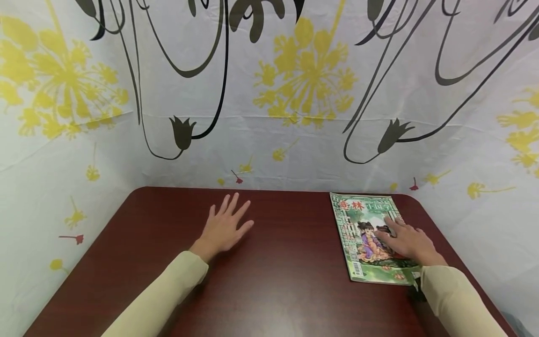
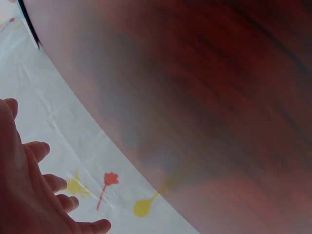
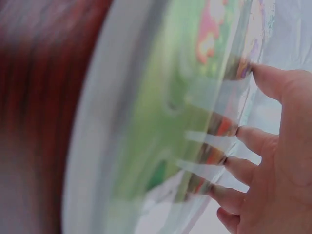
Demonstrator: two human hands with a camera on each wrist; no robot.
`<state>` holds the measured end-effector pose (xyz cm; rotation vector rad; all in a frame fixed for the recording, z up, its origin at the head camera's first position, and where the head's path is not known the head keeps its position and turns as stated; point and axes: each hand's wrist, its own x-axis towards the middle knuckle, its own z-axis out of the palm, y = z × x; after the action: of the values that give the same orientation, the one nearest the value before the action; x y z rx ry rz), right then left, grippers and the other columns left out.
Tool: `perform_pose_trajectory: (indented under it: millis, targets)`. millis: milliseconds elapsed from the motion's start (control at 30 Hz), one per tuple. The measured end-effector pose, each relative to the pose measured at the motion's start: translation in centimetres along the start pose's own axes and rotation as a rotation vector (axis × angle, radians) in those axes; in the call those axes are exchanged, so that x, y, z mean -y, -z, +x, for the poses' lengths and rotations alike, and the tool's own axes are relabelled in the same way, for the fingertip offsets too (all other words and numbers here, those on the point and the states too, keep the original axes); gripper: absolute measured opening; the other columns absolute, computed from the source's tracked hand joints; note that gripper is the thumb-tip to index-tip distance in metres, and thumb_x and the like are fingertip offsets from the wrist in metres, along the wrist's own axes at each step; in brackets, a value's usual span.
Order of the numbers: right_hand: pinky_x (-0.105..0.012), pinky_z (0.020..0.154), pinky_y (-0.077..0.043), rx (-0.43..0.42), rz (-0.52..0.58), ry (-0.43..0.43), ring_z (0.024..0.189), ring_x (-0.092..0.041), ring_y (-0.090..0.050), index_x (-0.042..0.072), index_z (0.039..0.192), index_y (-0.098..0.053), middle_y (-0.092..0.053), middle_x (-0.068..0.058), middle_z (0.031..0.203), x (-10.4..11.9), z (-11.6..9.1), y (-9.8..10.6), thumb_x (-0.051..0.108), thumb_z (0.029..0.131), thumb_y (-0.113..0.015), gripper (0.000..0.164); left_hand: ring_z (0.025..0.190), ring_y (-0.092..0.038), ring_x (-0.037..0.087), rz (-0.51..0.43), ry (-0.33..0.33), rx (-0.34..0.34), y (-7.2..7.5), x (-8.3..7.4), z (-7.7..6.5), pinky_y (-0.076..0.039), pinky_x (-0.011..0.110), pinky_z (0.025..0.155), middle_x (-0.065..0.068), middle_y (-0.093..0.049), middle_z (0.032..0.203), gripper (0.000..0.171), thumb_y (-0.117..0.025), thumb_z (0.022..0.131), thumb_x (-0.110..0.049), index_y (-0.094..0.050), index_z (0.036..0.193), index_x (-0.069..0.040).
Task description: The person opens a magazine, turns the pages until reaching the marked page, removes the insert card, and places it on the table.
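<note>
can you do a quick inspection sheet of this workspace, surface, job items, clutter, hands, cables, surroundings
surface: dark red-brown table, glossy, with rounded far corners
job's things: one magazine, closed, illustrated cover up, lying toward the table's right side
clutter: nothing seen for certain; a dark patch under the right cuff is too unclear to name
left hand: over the table, fingers spread, holding nothing
right hand: fingertips touching the magazine's cover
cables: nothing seen
surroundings: pale sheeting with yellow, dark and red plant prints
</note>
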<state>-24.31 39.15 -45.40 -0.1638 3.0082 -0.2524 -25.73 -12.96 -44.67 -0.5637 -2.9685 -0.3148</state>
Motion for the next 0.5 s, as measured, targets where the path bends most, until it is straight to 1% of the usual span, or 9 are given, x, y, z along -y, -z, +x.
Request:
perform_pose_trajectory:
  millis: [167,300,400,500]
  targets:
    - [-0.074,0.102,-0.024,0.009,-0.021,0.001,0.135,-0.056,-0.032,-0.003,0.151,-0.036,-0.031,-0.039,0.149,1.0,0.1,0.3,0.069,0.096,-0.040,0.090,0.152,-0.009,0.036,-0.003,-0.017,0.018,-0.2,-0.9,0.3,-0.017,0.068,0.113,0.011,-0.011,0.166,0.070,-0.035,0.100,-0.062,-0.026,0.159,-0.027]
    - [-0.074,0.094,-0.033,0.046,-0.030,-0.007,0.131,-0.060,-0.034,-0.001,0.151,-0.037,-0.031,-0.040,0.148,1.8,0.2,0.6,0.070,0.094,-0.041,0.091,0.152,-0.009,0.035,-0.011,-0.020,0.038,-0.3,-1.6,0.5,-0.017,0.067,0.113,0.010,-0.010,0.167,0.069,-0.034,0.100,-0.063,-0.024,0.159,-0.028]
    - [-0.073,0.087,-0.039,0.086,-0.029,-0.009,0.128,-0.063,-0.036,0.000,0.151,-0.038,-0.030,-0.041,0.148,2.4,0.3,1.1,0.069,0.094,-0.043,0.089,0.152,-0.010,0.035,-0.012,-0.025,0.036,-0.4,-2.0,0.6,-0.018,0.067,0.113,0.009,-0.011,0.167,0.069,-0.033,0.100,-0.063,-0.025,0.159,-0.028]
    - [-0.068,0.080,-0.044,0.119,-0.030,-0.006,0.126,-0.062,-0.039,0.002,0.151,-0.038,-0.030,-0.042,0.147,3.0,0.4,1.5,0.067,0.094,-0.045,0.087,0.152,-0.010,0.034,-0.014,-0.028,0.039,-0.6,-2.4,0.7,-0.018,0.066,0.113,0.009,-0.010,0.167,0.069,-0.033,0.100,-0.063,-0.025,0.159,-0.029]
